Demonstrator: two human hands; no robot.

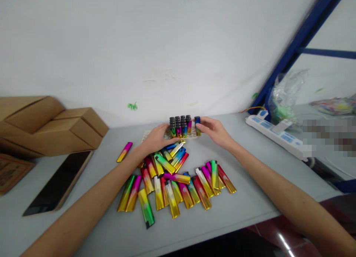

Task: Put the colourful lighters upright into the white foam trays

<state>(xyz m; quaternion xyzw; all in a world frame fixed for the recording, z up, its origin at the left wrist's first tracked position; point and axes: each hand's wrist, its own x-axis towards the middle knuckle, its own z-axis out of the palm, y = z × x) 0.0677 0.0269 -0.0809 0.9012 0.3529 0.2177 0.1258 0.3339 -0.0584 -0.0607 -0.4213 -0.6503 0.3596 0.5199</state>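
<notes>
My right hand (215, 130) pinches a blue-and-gold lighter (197, 126) upright between thumb and fingers. Just left of it, a block of standing lighters (180, 126) with black tops sits in rows on a pale, grid-like tray (197, 134). Against the left side of this block rests my left hand (157, 138), its thumb stretched along the front and apart from the fingers; its fingertips are partly hidden. In front of both hands lies a loose pile of shiny lighters (172, 177) in gold with red, green, blue, purple or silver.
One purple-and-gold lighter (124, 152) lies apart at the left. A dark phone or tablet (58, 183) and cardboard boxes (66, 133) are further left. To the right are a white power strip (278, 136), a clear plastic bag (286, 94) and a blue metal frame (300, 31). A wall stands behind.
</notes>
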